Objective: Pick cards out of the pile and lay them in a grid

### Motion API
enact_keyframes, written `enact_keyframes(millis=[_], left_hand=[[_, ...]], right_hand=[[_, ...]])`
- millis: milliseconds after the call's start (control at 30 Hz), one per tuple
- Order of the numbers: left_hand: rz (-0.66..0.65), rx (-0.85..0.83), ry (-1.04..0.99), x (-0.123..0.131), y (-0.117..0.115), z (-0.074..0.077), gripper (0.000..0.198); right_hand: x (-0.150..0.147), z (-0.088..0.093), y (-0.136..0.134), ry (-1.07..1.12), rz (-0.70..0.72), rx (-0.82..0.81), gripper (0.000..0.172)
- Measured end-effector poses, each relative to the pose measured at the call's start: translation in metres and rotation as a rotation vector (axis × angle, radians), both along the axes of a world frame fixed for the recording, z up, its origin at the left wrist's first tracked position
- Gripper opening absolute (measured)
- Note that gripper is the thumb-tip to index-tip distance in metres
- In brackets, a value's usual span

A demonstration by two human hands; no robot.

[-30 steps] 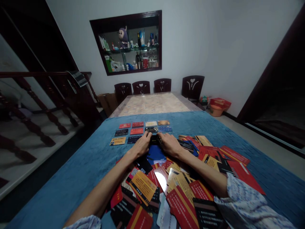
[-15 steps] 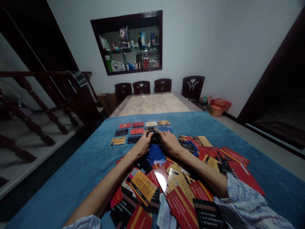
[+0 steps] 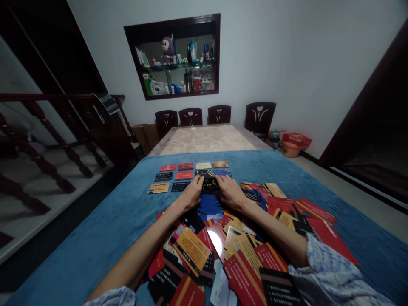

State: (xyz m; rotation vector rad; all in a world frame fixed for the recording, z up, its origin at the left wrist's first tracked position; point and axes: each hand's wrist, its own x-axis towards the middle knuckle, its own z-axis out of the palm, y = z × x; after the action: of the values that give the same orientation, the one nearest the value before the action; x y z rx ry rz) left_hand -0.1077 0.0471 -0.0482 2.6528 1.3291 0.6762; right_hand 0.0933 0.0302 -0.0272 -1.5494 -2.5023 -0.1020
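Observation:
A black card [image 3: 208,186] with yellow-green lettering lies between my hands. My left hand [image 3: 191,192] pinches its left edge with thumb and fingers, while my right hand [image 3: 230,192] grips its right side. Just beyond it is another black card [image 3: 203,173] with pale lines, partly behind my fingers. Cards stand in rows there, among them a yellow card [image 3: 158,188], a dark blue card [image 3: 180,186] and a red card [image 3: 184,175]. Beneath my wrists a blue card [image 3: 209,206] tops a loose heap, with a red striped card [image 3: 244,274] and a gold card [image 3: 192,251] nearer me.
A blue cloth [image 3: 105,229] covers the near part of the table, and the bare marble-look tabletop [image 3: 210,138] shows beyond it. Several dark chairs [image 3: 259,118] stand at the far end. More loose cards, such as a red one [image 3: 317,209], spread to the right.
More lettering on the black card between my hands now shows. Both hands stay in nearly the same place on it. The whole view has shifted slightly.

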Motion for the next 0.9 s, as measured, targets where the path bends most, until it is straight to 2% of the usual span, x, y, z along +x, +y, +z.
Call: enact_keyframes(millis=[267,533,700,900], left_hand=[[0.021,0.036,0.091,0.000,0.000,0.005,0.065],[0.027,0.012,0.134,-0.004,-0.001,0.011,0.065],[0.036,0.034,0.181,-0.005,0.003,0.020,0.062],[0.074,-0.003,0.203,-0.007,0.019,0.036,0.052]], right_hand=[[0.002,0.002,0.001,-0.032,-0.015,-0.007,0.053],[0.000,0.009,0.000,-0.032,0.014,-0.029,0.049],[-0.003,0.021,0.009,-0.068,0.034,-0.039,0.046],[-0.009,0.038,0.034,-0.131,0.049,-0.066,0.048]])
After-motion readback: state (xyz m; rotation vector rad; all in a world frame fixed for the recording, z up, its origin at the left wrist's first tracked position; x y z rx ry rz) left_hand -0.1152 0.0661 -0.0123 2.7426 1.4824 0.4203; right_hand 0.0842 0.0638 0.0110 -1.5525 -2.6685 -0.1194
